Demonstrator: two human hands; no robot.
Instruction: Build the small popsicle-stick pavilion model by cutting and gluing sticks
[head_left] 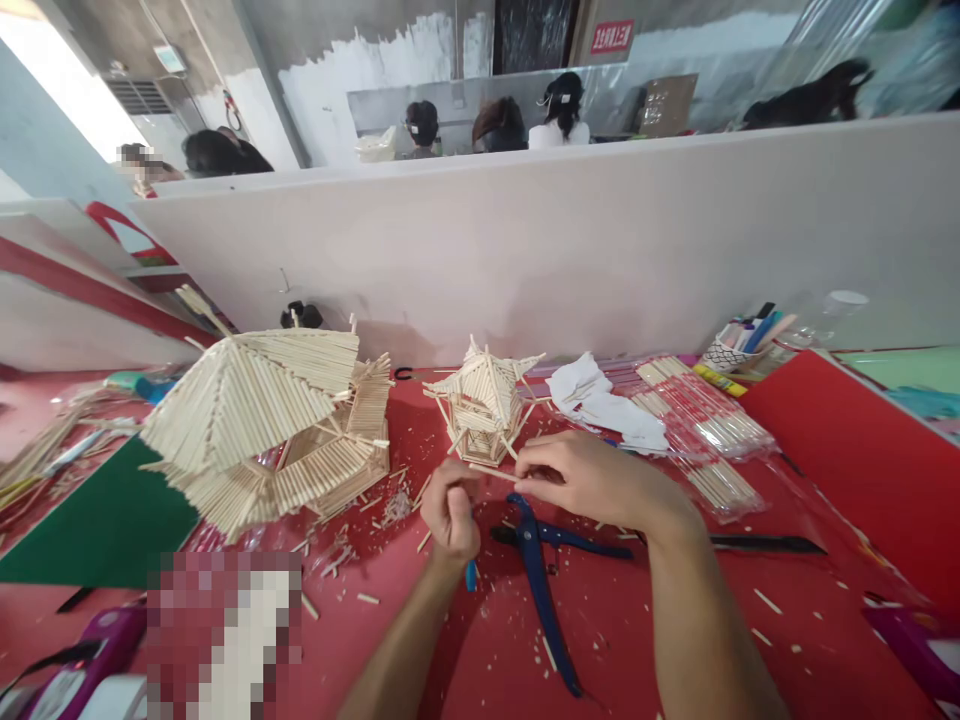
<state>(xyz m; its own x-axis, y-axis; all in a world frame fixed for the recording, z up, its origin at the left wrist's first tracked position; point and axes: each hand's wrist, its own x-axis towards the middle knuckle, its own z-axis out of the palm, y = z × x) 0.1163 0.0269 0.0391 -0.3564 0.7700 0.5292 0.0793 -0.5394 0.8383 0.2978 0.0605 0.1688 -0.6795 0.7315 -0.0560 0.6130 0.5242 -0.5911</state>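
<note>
A short thin wooden stick spans the gap between my two hands. My left hand is closed with its fingers curled at the stick's left end. The fingertips of my right hand pinch the right end. Just beyond them stands a small pavilion model built of sticks, with a pointed, upturned roof. Beneath my hands lies a blue-handled cutter, its handles spread apart. A small blue piece shows below my left hand; its kind is hidden.
A larger stick-built roofed model stands at left, by a green board. Bagged sticks, torn white paper, a pen cup and a red board lie right. A pale partition closes the back; people sit beyond.
</note>
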